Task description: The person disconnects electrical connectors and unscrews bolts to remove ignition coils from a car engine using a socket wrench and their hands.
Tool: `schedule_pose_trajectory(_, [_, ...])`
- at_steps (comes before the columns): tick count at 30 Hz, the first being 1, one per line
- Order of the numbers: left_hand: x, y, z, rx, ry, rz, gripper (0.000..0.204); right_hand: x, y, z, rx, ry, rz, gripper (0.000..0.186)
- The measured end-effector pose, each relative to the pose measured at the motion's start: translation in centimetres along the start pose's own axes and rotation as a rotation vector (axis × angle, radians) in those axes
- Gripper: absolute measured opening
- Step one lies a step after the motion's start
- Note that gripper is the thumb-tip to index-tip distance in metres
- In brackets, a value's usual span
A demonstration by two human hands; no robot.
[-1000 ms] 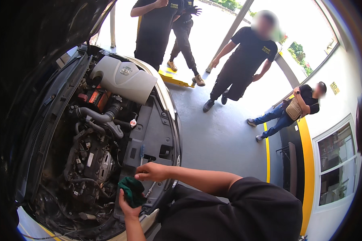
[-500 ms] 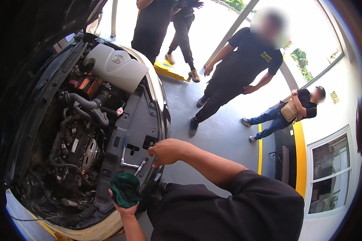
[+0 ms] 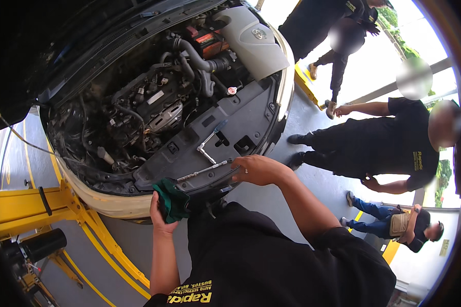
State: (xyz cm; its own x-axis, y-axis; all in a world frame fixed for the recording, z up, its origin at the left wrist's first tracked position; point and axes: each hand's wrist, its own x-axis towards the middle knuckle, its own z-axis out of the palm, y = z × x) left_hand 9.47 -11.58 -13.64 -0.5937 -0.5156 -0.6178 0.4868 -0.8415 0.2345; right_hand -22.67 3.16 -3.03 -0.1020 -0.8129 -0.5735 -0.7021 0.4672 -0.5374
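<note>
Cloth (image 3: 173,202), green, bunched; left hand (image 3: 162,220) has its fingers clamped on it, by the car's front edge (image 3: 105,202). Right hand (image 3: 261,170) beside silver bar (image 3: 201,172); fingers curled, cannot tell if gripping. Bar and blue-handled tool (image 3: 220,126), 2 loose pieces on black cover (image 3: 251,109): a knock could tip either into the engine (image 3: 148,98).

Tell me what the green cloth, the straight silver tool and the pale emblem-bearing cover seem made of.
Green cloth in the left hand: fabric, matte, judging by its soft folds; fibre can't be told.
Straight silver tool: metal, probably chromed or polished steel, from its bright sheen.
Pale cover: likely moulded plastic with a smooth satin finish, given its rounded form; painted metal isn't ruled out.
</note>
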Motion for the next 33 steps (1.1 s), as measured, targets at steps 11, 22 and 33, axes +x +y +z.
schedule_pose_trajectory(11, [-4.6, 4.4, -5.2, 0.001, 0.024, -0.072, 0.041, 6.3, -4.0, 2.2, 0.019, -0.096, 0.013, 0.045])
schedule_pose_trajectory(22, [0.9, 11.8, -5.5, -0.094, -0.072, -0.165, 0.050, 9.7, -7.8, 3.6, 0.116, 0.058, 0.038, 0.040])
schedule_pose_trajectory(33, [0.9, 13.6, -5.1, -0.026, -0.096, -0.212, 0.046, 8.4, -8.9, 4.8, 0.132, 0.109, 0.031, 0.033])
